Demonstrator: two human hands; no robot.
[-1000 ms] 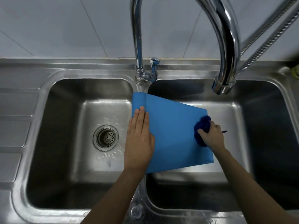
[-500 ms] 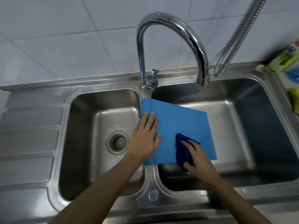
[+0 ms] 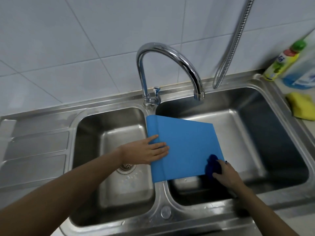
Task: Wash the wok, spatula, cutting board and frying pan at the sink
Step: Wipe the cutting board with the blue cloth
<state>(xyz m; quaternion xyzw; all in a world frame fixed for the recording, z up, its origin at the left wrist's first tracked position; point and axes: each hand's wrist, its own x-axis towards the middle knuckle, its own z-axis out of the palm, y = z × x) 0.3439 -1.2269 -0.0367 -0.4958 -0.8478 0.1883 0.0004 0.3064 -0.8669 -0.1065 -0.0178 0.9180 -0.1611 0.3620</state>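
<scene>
Pressing flat, left hand (image 3: 146, 151) steadies cutting board (image 3: 185, 145) (blue); right hand (image 3: 226, 174) seemingly grips cloth (image 3: 212, 166).

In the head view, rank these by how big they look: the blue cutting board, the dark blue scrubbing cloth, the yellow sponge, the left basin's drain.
1. Cutting board, clearly largest.
2. Yellow sponge, though cut off by the frame edge.
3. Scrubbing cloth and drain: both partly hidden by hands, too close to rank.

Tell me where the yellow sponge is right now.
In the head view the yellow sponge lies at the far right on the sink's rim, just in front of the dish soap bottle.
</scene>
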